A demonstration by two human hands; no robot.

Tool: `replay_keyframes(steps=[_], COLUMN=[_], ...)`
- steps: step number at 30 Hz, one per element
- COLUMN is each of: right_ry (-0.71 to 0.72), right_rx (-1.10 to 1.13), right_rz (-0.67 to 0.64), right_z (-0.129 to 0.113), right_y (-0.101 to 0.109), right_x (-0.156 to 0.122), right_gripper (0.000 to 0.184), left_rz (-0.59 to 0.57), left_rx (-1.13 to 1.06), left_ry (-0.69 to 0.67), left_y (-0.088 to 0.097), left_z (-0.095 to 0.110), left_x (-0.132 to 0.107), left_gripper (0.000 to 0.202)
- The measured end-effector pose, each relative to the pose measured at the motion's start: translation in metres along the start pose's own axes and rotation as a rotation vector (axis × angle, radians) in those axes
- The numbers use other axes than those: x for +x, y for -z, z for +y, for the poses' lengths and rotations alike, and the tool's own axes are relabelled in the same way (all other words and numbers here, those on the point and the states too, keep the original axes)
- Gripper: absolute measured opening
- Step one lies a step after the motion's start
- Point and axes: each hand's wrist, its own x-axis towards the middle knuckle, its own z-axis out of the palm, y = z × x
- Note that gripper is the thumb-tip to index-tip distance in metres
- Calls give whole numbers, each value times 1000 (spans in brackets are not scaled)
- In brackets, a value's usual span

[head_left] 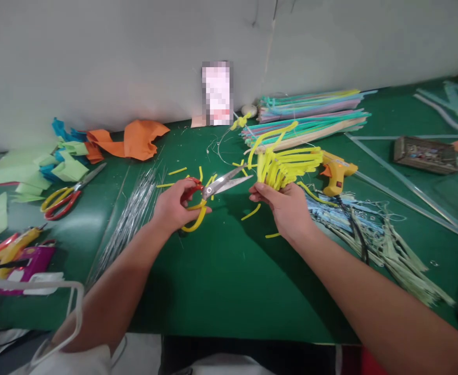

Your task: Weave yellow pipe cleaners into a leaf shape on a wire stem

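My left hand [174,204] is closed round the handles of scissors [218,186], one handle red and one yellow. The blades are parted and point right. In my right hand [285,203] is a bundle of bent yellow pipe cleaners [291,164], looped into a fan-like shape and pinched at its lower end. The scissor tips are just left of this bundle; whether they touch it I cannot tell. Short cut yellow pieces [251,211] lie on the green table [221,281] around both hands.
A glue gun [336,172] lies right of the bundle. Behind it are stacks of coloured pipe cleaners [310,107]. Thin wires [131,219] and second scissors [70,195] lie left. A blurred-out phone [217,94] leans on the wall. Tasselled cords [385,250] spread right, near a small box [426,154].
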Motion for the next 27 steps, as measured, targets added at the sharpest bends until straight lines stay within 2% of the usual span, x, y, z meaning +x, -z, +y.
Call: replay_keyframes(steps=[7, 10, 16, 22, 27], right_ry=[43, 44, 10, -28, -76], right_rx=[-117, -195, -184, -191, -144], right_rz=[-69, -105, -166, -178, -161], right_z=[1, 0, 0, -1, 0], right_y=[-4, -4, -4, -6, -6], right_x=[-2, -4, -5, -6, -5], right_gripper=[11, 7, 8, 10, 11], left_rz=[-124, -139, -196, -315, -345], left_rx=[122, 146, 214, 395, 542], left_ry=[-105, -130, -130, -52, -51], left_y=[-1, -2, 3, 11, 13], left_z=[3, 2, 0, 13, 22], left_x=[0, 1, 3, 8, 7], left_gripper=[63, 63, 59, 43, 39])
